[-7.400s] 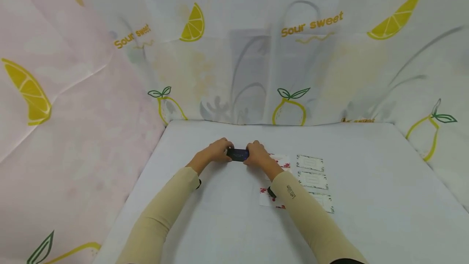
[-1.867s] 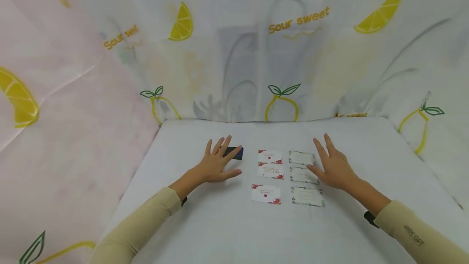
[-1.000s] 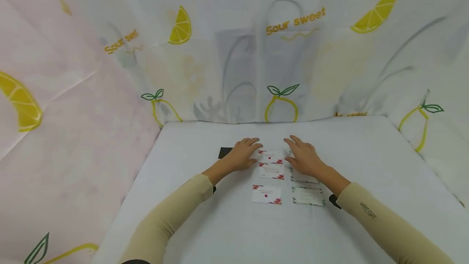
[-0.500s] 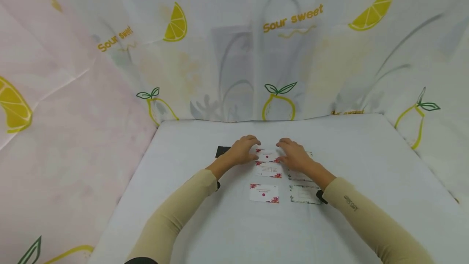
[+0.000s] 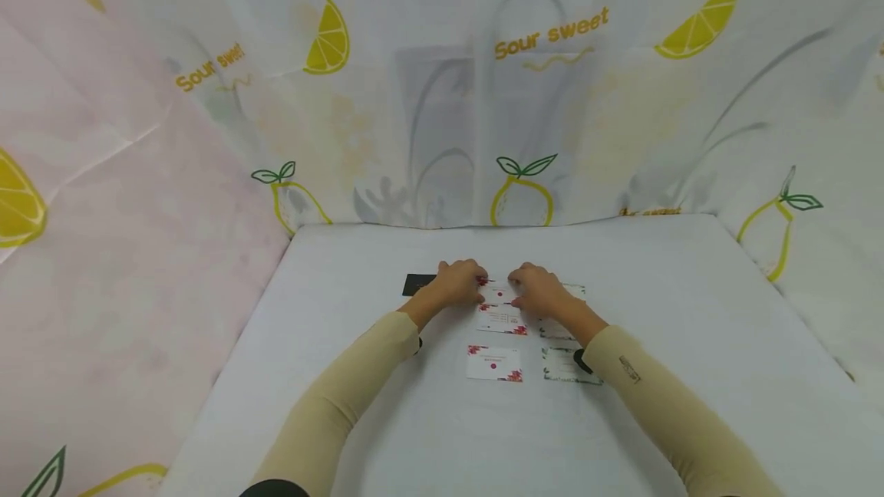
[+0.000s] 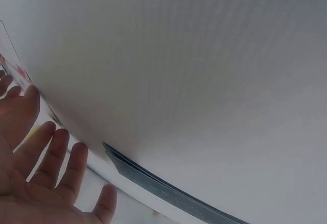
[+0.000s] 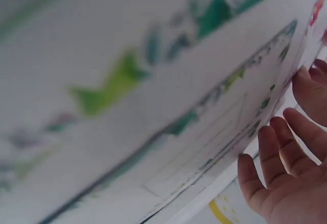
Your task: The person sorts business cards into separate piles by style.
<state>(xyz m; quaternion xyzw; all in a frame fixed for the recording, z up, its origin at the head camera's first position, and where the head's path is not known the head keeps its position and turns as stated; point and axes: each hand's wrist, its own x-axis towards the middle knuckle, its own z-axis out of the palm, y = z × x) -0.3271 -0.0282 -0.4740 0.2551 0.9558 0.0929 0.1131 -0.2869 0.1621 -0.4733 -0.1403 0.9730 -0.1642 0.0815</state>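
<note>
At the far end of two columns of cards, a white card with red flowers (image 5: 499, 292) lies between my hands. My left hand (image 5: 459, 282) is at its left edge, thumb and fingertips right by the border. On the other side my right hand (image 5: 542, 291) has thumb and fingertips close to the right edge. Both wrist views show the fingers spread and loosely bent, gripping nothing: left hand (image 6: 46, 183), right hand (image 7: 291, 178). Under my right hand and wrist are white cards with green leaf borders (image 7: 204, 147), partly hidden in the head view.
A black card stack (image 5: 417, 284) lies left of my left hand, several layers thick in the left wrist view. Nearer are a second red-flowered card (image 5: 502, 318), a third (image 5: 494, 363) and a leaf-bordered card (image 5: 562, 365). A lemon-print sheet (image 5: 442, 136) rises behind the white table.
Earlier both hands held the dark stack, which now lies at the left. From spread wide apart, the hands have come together around the far red-flowered card, the right one moving left.
</note>
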